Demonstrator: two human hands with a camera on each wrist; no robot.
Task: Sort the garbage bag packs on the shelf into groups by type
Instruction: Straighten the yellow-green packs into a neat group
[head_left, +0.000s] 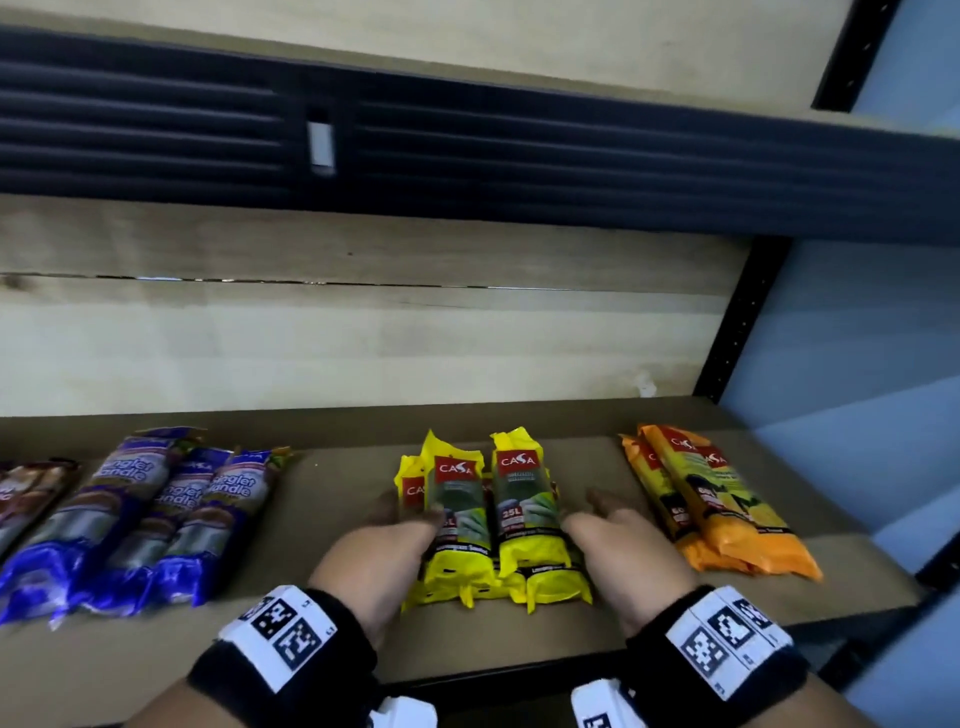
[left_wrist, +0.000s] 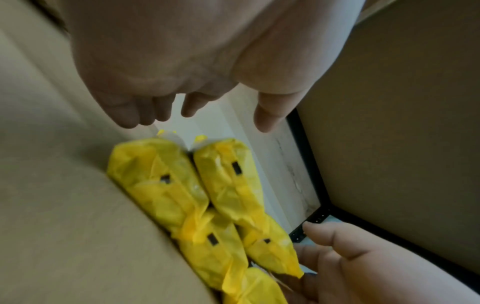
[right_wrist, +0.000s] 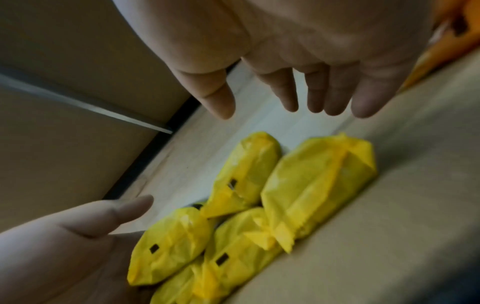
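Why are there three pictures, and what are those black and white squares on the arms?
A person wears three cameras: one on the head, one on each wrist. The squares are printed tags on the wristbands. The left hand and right hand sit open either side of the yellow packs of garbage bags, holding nothing. On the shelf also lie purple packs on the left and orange packs on the right. The wrist pictures show the yellow packs from close by.

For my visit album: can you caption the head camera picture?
Both hands, left hand and right hand, flank stacked yellow packs between purple packs and orange packs.
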